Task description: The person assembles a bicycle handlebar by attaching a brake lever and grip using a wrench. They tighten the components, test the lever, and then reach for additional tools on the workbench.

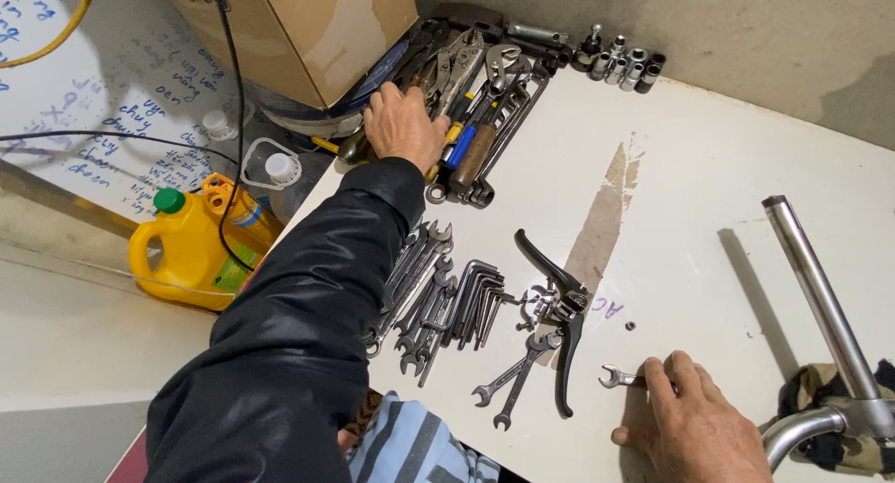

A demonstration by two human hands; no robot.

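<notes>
My left hand (403,127) reaches across the white table (709,175) to a pile of pliers and screwdrivers (475,101) at the far left, fingers resting on the tools; what it grips, if anything, is hidden. My right hand (690,427) lies flat near the front edge, its fingers over the shaft of a small open-ended wrench (617,378). Between the hands lie a row of spanners (419,287), a set of hex keys (475,301) and a black brake lever (559,301).
A cardboard box (298,26) stands on a round tub at the back left. Several sockets (623,65) line the wall. A yellow jug (191,245) and clear bottles sit left, below the table. A chrome bicycle tube (820,296) rises at right over a camouflage cloth.
</notes>
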